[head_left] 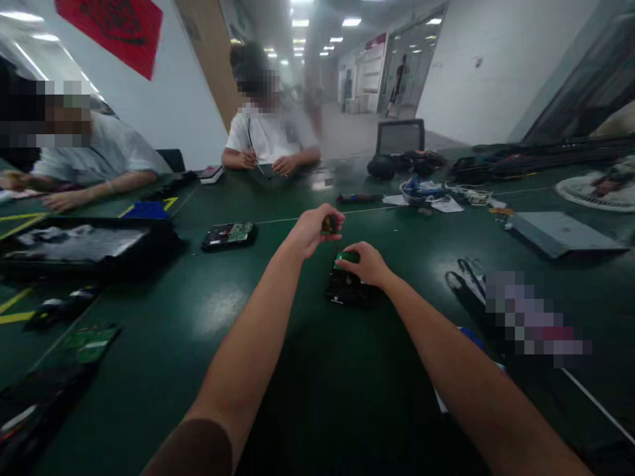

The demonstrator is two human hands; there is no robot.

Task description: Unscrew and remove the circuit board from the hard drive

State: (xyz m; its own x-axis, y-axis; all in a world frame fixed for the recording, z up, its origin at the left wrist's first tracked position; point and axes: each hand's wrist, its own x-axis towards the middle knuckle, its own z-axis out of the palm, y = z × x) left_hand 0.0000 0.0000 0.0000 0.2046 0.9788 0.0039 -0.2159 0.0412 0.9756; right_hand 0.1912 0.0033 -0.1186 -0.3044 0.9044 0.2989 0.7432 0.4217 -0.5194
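Observation:
My left hand (313, 230) is raised just above the table, its fingers curled round a small dark piece with a yellowish tint (329, 224); its kind is too blurred to tell. To the right and nearer to me, my right hand (370, 264) pinches a green circuit board (348, 256) between thumb and fingers. The board sits at the far end of a black boxy device (346, 288) lying on the dark green table (302, 330). Whether the board is fixed to the device cannot be made out.
Another open device with a circuit board (229, 236) lies left of my hands. A black tray (89, 248) stands farther left. A grey metal box (565, 233) and a basket of blue items (424, 190) are on the right. Two people (270, 135) sit across the table.

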